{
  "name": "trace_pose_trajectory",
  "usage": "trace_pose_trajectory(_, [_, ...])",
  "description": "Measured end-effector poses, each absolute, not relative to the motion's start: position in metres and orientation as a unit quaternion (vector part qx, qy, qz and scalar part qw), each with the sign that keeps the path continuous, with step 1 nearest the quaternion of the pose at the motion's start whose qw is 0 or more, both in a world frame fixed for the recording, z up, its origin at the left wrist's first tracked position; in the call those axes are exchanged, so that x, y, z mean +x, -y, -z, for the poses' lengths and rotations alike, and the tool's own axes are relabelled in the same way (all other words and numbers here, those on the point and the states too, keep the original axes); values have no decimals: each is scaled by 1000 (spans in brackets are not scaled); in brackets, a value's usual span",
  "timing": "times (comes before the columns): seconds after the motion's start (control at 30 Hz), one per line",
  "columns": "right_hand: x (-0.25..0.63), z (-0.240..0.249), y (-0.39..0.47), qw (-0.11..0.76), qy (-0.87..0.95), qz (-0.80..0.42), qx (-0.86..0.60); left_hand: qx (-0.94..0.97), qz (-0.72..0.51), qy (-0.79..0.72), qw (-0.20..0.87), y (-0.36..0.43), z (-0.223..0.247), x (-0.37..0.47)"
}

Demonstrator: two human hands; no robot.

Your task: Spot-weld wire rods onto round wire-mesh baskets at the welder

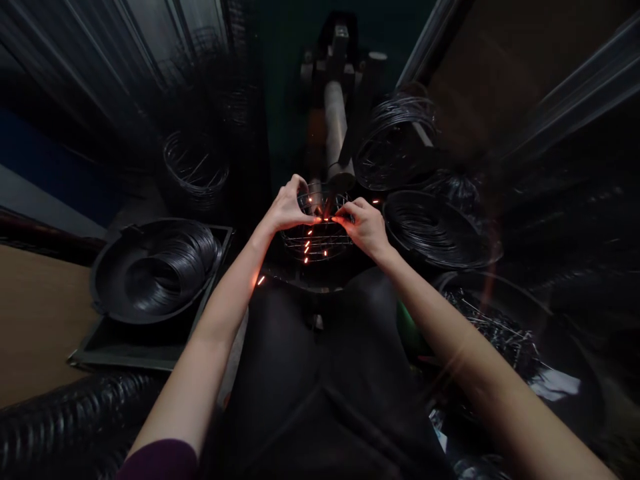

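A round wire frame [313,250], built of thin rings and cross wires, sits under the metal arm of a welding machine [336,123]. My left hand [290,205] curves around the frame's left side, its thumb reaching in to the glowing spot beneath the machine's tip. From the right, my right hand [366,227] pinches thumb and fingers together at that same spot. Whatever it pinches is too small and dark to make out. Orange sparks [307,247] fly off below and beside the fingers.
Left stands a black basin with a wire coil [173,273] on a metal frame; behind it are stacked wire rings [195,170]. Rightward are wire hoops [395,140], a black tray of rings [425,227] and a tub of small wire pieces [493,327].
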State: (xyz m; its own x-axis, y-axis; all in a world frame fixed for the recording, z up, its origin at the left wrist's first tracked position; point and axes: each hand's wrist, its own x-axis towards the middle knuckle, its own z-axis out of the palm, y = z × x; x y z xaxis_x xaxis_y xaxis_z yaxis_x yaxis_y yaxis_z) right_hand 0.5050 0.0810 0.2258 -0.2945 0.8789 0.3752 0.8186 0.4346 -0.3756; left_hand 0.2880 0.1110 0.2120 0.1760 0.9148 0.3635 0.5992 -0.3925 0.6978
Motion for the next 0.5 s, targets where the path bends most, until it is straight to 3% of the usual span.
trace_pose_trajectory(0.17, [537,-225,-68,352,780,-50,-515,747,-418,-456,245,-113,-203,275])
trace_pose_trajectory(0.3, [638,-204,-34,362,715,-59,-595,711,-456,-452,288,-95,-178,244])
trace_pose_trajectory(0.33, [669,-195,-22,337,670,-60,-658,690,-461,-468,304,-86,-169,237])
trace_pose_trajectory(0.4, [725,-172,0,185,571,-46,-798,645,-466,-502,339,-65,-147,229])
trace_pose_trajectory(0.5, [775,-135,27,57,538,-74,-838,575,-476,-542,386,-39,-117,233])
